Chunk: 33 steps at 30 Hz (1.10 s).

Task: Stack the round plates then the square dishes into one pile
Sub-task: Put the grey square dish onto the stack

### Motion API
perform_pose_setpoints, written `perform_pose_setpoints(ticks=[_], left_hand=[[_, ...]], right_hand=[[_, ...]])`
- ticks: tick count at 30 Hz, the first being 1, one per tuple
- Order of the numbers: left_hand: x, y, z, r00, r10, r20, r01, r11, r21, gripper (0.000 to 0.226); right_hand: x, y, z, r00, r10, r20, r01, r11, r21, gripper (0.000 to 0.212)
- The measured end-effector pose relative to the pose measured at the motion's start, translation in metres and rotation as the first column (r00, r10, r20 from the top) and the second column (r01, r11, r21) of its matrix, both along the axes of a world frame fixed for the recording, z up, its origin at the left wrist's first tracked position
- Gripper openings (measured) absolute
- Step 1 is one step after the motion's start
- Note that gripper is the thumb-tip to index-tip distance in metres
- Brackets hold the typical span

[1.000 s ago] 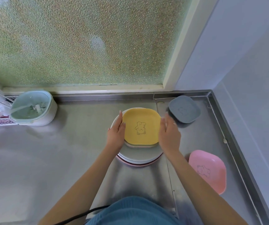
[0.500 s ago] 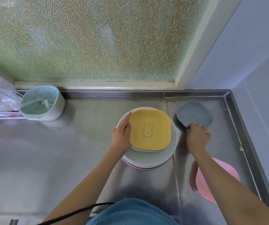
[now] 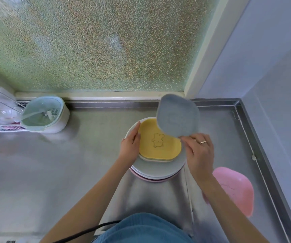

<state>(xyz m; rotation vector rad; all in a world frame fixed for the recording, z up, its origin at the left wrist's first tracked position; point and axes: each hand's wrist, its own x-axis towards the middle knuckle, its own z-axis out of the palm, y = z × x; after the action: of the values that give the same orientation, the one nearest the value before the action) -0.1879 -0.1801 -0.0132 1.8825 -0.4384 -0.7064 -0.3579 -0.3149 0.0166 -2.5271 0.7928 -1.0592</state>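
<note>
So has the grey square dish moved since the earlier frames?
Yes. The grey dish has left the counter's back right corner; the right hand holds it tilted, leftward over the yellow dish on the pile.

Bare forearms, blue garment, one ring.

Both arms uncovered to the lower edge of the frame, no sleeves in view. Thin gold-toned ring (image 3: 203, 142) on a finger of the right hand (image 3: 200, 155), right of centre; left hand (image 3: 129, 148) plain. Blue ribbed fabric (image 3: 141, 228) at bottom centre, with a black cable (image 3: 88, 230) curving across to its left.
</note>
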Motion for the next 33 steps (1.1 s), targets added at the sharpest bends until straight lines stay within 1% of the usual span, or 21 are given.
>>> perform_pose_setpoints(ticks=[2, 5, 8, 9, 10, 12, 14, 15, 17, 18, 20, 23, 26, 28, 29, 30, 31, 32, 33], left_hand=[[0.0, 0.001, 0.003, 1.0, 0.01, -0.027, -0.01, 1.0, -0.027, 0.041], [0.0, 0.001, 0.008, 0.989, 0.092, -0.115, -0.101, 0.992, -0.075, 0.04], [0.001, 0.001, 0.01, 0.971, 0.142, -0.19, -0.165, 0.98, -0.11, 0.042], [0.001, 0.002, 0.01, 0.972, 0.137, -0.193, -0.162, 0.979, -0.123, 0.042], [0.0, 0.002, 0.01, 0.976, 0.121, -0.182, -0.147, 0.98, -0.132, 0.042], [-0.004, 0.003, 0.01, 0.989, 0.066, -0.134, -0.086, 0.985, -0.147, 0.04], [-0.006, 0.004, 0.009, 0.996, 0.034, -0.087, -0.046, 0.989, -0.139, 0.039], [-0.006, 0.003, 0.008, 0.997, 0.035, -0.069, -0.043, 0.992, -0.115, 0.04], [-0.005, 0.002, 0.006, 0.999, 0.039, -0.037, -0.041, 0.998, -0.057, 0.043], [-0.004, 0.001, 0.006, 0.999, 0.034, -0.019, -0.034, 0.999, -0.036, 0.043], [-0.002, 0.001, 0.005, 1.0, 0.015, 0.015, -0.015, 1.0, -0.014, 0.043], [-0.001, 0.0, 0.003, 0.999, 0.001, 0.046, -0.001, 1.0, -0.004, 0.043], [-0.001, 0.0, 0.001, 0.999, 0.01, 0.05, -0.009, 1.0, -0.005, 0.043], [-0.001, 0.0, 0.0, 0.999, 0.009, 0.046, -0.008, 1.0, -0.011, 0.042], [0.0, 0.001, 0.0, 0.999, 0.001, 0.046, -0.001, 1.0, -0.01, 0.042], [0.0, 0.001, 0.0, 0.999, -0.01, 0.049, 0.01, 1.0, -0.006, 0.042], [0.001, 0.002, -0.001, 0.998, -0.021, 0.055, 0.021, 1.0, -0.001, 0.042], [0.001, 0.002, -0.001, 0.998, -0.027, 0.062, 0.027, 1.0, 0.004, 0.042], [0.002, 0.002, -0.002, 0.997, -0.029, 0.066, 0.029, 1.0, 0.005, 0.042]], right_hand=[[-0.006, 0.015, 0.002, 0.994, 0.08, -0.074, -0.085, 0.994, -0.063, 0.019], [-0.012, 0.032, -0.001, 0.973, 0.125, -0.196, -0.15, 0.981, -0.119, 0.021], [-0.014, 0.038, 0.0, 0.958, 0.175, -0.229, -0.198, 0.977, -0.079, 0.02], [-0.014, 0.04, 0.001, 0.953, 0.193, -0.235, -0.211, 0.976, -0.057, 0.019], [-0.014, 0.041, 0.003, 0.949, 0.204, -0.241, -0.216, 0.976, -0.022, 0.023], [-0.01, 0.041, 0.006, 0.95, 0.196, -0.242, -0.178, 0.979, 0.097, 0.037], [-0.003, 0.037, 0.007, 0.964, 0.143, -0.226, -0.081, 0.961, 0.265, 0.046], [0.002, 0.034, 0.005, 0.964, 0.12, -0.239, -0.029, 0.935, 0.353, 0.051], [0.011, 0.027, -0.001, 0.938, 0.128, -0.323, 0.049, 0.872, 0.488, 0.058], [0.015, 0.026, -0.004, 0.92, 0.144, -0.366, 0.072, 0.853, 0.517, 0.06], [0.018, 0.027, -0.01, 0.91, 0.142, -0.39, 0.092, 0.847, 0.524, 0.061], [0.018, 0.029, -0.013, 0.92, 0.101, -0.378, 0.113, 0.857, 0.503, 0.061], [0.018, 0.03, -0.014, 0.926, 0.099, -0.364, 0.103, 0.862, 0.496, 0.059], [0.015, 0.033, -0.013, 0.948, 0.1, -0.303, 0.08, 0.844, 0.531, 0.055], [0.012, 0.035, -0.011, 0.972, 0.069, -0.223, 0.073, 0.819, 0.569, 0.053], [0.007, 0.037, -0.011, 0.991, 0.0, -0.136, 0.081, 0.802, 0.591, 0.05], [0.0, 0.037, -0.012, 0.992, -0.095, -0.078, 0.123, 0.803, 0.583, 0.047], [-0.008, 0.035, -0.014, 0.977, -0.2, -0.074, 0.207, 0.807, 0.553, 0.043], [-0.018, 0.032, -0.019, 0.947, -0.299, -0.114, 0.314, 0.798, 0.515, 0.039]])
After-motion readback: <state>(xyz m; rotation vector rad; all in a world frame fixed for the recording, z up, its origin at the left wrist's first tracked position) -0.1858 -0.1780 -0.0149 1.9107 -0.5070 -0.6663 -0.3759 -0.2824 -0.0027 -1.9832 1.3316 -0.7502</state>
